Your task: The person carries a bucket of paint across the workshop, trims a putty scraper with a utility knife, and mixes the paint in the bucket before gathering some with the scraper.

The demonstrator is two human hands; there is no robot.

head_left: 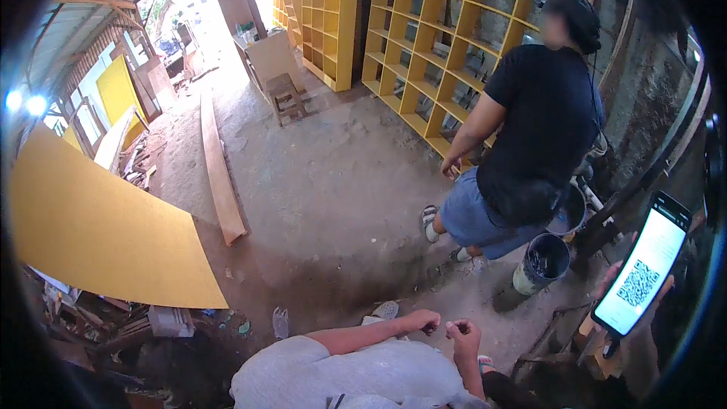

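Note:
My left hand (425, 322) is held in front of my light grey shirt, its fingers curled in. Just to its right is my right hand (464, 338), raised with thumb and forefinger brought together. A small gap separates the two hands. Anything between the fingers of either hand is too small or hidden to make out. Below them lies the bare floor, with one of my shoes (386, 310) showing beyond the left forearm. At the right, another person's hand (657, 295) holds up a phone (642, 269) with a QR code on its screen.
A person in a black shirt (534, 113) stands by yellow shelving (432, 53). Near them is a bucket (544, 261). A long plank (218, 174) lies on the floor; a yellow panel (106, 227) leans over scrap wood at left. A stool (283, 97) stands farther back.

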